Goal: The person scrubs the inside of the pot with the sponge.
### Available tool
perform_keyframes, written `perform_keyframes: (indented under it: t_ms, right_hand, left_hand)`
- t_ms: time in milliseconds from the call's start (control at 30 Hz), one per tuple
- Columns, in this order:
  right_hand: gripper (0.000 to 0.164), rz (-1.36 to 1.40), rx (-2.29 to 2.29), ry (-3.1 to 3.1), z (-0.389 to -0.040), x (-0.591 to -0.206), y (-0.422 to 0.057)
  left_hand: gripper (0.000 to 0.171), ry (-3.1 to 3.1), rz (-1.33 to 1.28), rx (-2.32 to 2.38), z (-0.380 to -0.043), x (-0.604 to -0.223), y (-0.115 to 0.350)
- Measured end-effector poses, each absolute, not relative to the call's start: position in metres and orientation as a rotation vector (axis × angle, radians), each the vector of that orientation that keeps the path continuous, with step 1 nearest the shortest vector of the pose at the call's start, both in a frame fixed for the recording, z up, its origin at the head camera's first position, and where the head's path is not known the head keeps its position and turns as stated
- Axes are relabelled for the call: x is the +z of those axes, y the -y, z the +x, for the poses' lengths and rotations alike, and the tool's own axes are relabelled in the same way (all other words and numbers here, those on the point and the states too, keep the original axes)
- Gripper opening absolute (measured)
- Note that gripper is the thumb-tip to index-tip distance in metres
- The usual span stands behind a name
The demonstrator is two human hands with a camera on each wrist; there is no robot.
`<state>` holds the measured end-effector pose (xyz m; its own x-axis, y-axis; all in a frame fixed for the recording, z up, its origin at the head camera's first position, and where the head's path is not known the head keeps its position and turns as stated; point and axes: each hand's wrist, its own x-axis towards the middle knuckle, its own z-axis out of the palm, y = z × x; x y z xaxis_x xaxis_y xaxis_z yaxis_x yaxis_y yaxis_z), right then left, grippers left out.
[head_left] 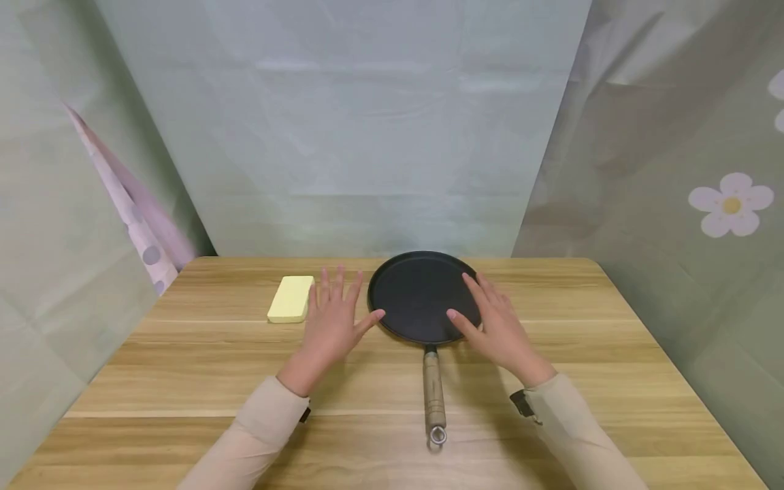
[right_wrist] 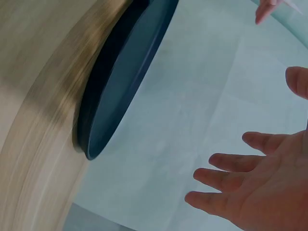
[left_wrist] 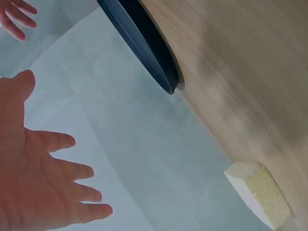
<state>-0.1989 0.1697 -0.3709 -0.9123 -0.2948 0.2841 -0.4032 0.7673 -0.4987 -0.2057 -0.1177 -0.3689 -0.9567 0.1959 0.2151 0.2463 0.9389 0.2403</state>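
A round black flat pan [head_left: 416, 292] lies on the wooden table, its wooden handle [head_left: 433, 395] with a metal ring end pointing toward me. Left of it rests a pale yellow sponge [head_left: 290, 299], a rectangular block also visible in the left wrist view [left_wrist: 262, 192]. My left hand [head_left: 333, 323] hovers between sponge and pan with its fingers spread, holding nothing. Over the pan's right side is my right hand [head_left: 499, 330], fingers likewise spread and holding nothing. Both wrist views show the hands raised apart from the pan's rim [right_wrist: 118, 86].
The wooden tabletop [head_left: 214, 381] reaches back to a pale hanging sheet [head_left: 367, 136]. Sheets also hang at both sides, the right one printed with a flower [head_left: 731, 204]. A dark wrist strap [head_left: 523, 405] shows at the right sleeve.
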Motion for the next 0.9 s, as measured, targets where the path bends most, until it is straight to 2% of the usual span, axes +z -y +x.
perform_keyframes:
  t_ms: [567,900]
  right_hand:
    - [0.064,0.488,1.633,2.67,-0.194,-0.369,-0.175]
    - [0.063,0.409,2.025,2.613,-0.19,-0.371,-0.18]
  left_hand:
    - [0.077,2.828,-0.306,-0.372,-0.221,-0.357,0.153]
    - [0.076,2.83,-0.294,-0.339,-0.232,-0.355,0.177]
